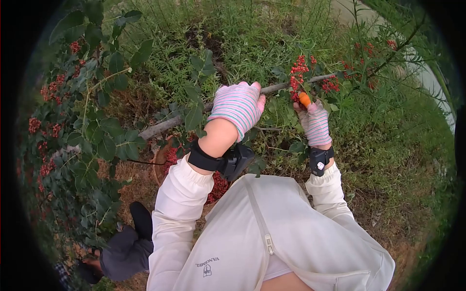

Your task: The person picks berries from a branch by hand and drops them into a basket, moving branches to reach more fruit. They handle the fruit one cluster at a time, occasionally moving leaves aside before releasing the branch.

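Observation:
My left hand, in a pink striped fingerless glove, is closed around a thin grey branch that runs from lower left to upper right. My right hand, in a matching glove, grips an orange-handled tool held up against a cluster of small red berries on the same branch. The tool's working end is hidden among the berries and leaves. Both wrists carry black strapped devices.
A basket holding red berries sits on the ground below my left arm, partly hidden. A leafy bush with more red berry clusters fills the left side. Grass surrounds me; a pale path runs at upper right.

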`<move>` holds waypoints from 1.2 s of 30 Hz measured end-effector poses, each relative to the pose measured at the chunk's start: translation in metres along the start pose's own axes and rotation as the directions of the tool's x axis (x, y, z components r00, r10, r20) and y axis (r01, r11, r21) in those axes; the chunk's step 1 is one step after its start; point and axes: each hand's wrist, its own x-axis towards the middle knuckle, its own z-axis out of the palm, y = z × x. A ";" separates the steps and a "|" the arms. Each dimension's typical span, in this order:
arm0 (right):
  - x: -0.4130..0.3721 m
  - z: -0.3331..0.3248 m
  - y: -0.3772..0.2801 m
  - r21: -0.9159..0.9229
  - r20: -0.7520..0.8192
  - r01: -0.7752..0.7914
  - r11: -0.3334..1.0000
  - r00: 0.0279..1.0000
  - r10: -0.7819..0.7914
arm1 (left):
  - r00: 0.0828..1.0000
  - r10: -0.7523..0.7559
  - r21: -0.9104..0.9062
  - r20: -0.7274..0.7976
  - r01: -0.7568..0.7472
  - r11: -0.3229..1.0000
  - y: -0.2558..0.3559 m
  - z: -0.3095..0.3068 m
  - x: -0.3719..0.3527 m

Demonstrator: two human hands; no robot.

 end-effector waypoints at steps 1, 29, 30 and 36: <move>0.000 -0.002 0.000 -0.038 -0.020 -0.021 0.999 1.000 0.020 | 1.000 -0.002 -0.005 0.010 0.003 1.000 0.001 -0.001 -0.001; -0.105 0.118 -0.038 -0.350 0.116 -0.491 0.798 0.823 0.557 | 0.966 0.014 -0.664 0.259 0.167 0.729 -0.009 0.004 -0.114; -0.106 0.121 -0.030 -0.344 0.186 -0.496 0.797 0.796 0.576 | 0.965 0.003 -0.657 0.261 0.175 0.733 -0.021 0.010 -0.123; -0.139 0.114 0.051 -0.393 0.353 -0.665 0.635 0.528 0.772 | 0.959 -0.280 0.082 -0.044 0.282 0.956 -0.058 0.034 -0.187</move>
